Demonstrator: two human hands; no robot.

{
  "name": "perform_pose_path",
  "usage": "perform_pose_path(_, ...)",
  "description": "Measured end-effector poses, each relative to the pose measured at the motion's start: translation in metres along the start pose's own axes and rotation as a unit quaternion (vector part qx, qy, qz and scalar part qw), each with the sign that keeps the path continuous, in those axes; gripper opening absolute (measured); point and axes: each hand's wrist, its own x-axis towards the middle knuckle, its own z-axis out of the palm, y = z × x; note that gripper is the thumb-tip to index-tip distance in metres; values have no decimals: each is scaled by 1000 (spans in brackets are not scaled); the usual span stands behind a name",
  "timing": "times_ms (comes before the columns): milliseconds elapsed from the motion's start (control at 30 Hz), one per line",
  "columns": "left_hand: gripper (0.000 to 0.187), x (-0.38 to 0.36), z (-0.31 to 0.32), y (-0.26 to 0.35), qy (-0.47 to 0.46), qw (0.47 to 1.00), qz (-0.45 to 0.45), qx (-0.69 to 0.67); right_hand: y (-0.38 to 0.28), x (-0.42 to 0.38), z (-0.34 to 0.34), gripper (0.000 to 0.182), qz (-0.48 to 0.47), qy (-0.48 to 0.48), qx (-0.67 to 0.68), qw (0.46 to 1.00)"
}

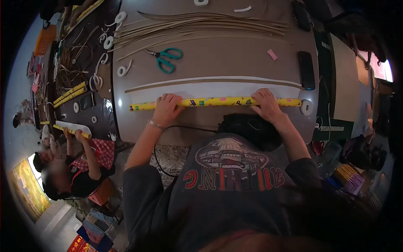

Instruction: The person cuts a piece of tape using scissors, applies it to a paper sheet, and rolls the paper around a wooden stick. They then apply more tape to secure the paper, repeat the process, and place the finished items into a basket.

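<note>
A yellow roll of patterned wrapping paper (218, 101) lies across the table in front of me. My left hand (168, 109) is closed over its left part, fingers curled on top. Towards the other end, my right hand (267, 105) grips it the same way. Beyond the roll, its white underside (218, 90) is spread flat. Along the far edge of that white paper runs a thin brown strip (210, 81). Just past the roll's right end sits a small roll of white tape (306, 107).
Teal-handled scissors (166, 59) and a bundle of long brown strips (201, 27) lie farther back. At the right edge are a black phone-like object (306, 70) and a pink scrap (272, 54). A black bag (249, 128) is near my body. A co-worker (79, 172) handles another yellow roll on the left.
</note>
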Motion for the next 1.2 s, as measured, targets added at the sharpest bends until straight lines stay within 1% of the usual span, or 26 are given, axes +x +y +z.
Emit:
perform_pose_path(67,40,1,-1,0,43,999,-8,-20,2,3,-1,38,17,-15,-3,1000)
perform_pose_path(100,40,3,-2,0,43,999,-6,-20,3,6,-3,38,18,-14,-3,1000)
perform_pose_path(167,41,3,-4,-2,72,997,0,36,4,10,-7,36,21,-16,3,1000)
perform_pose_path(267,43,6,3,-9,81,997,-14,2,9,11,-5,36,6,-1,-10,1000)
perform_pose_path(300,43,7,4,-11,81,997,-13,2,10,13,-7,36,6,-1,-11,1000)
perform_pose_path(367,47,7,5,-15,77,997,10,24,12,15,-9,38,20,-32,-15,999)
perform_pose_path(500,47,10,-4,-12,89,996,10,30,16,17,-10,37,14,-24,-20,999)
perform_pose_path(567,46,8,-1,-16,34,999,-17,12,16,15,-8,36,-2,0,-14,1000)
perform_pose_path(600,46,7,1,-17,34,999,-18,12,16,15,-8,36,-2,-1,-14,1000)
perform_pose_path(667,45,6,3,-20,72,997,-6,10,17,17,-7,36,6,-5,-23,1000)
perform_pose_path(700,45,7,2,-17,71,997,-5,11,18,18,-7,36,7,-4,-23,1000)
perform_pose_path(767,47,10,-2,-9,117,991,-15,57,19,21,-8,37,9,-11,-48,999)
perform_pose_path(867,45,10,4,-16,144,989,-18,29,23,20,-4,36,5,6,-40,999)
perform_pose_path(900,45,10,5,-21,145,989,-16,30,23,21,-6,36,7,8,-41,999)
perform_pose_path(967,46,9,7,-31,87,996,-10,8,21,22,-9,36,12,8,-30,999)
perform_pose_path(1067,46,7,-2,-22,89,996,-21,17,20,24,-12,35,-6,-6,-50,999)
perform_pose_path(1200,44,5,2,-21,93,994,-31,43,19,24,-11,35,8,13,-65,998)
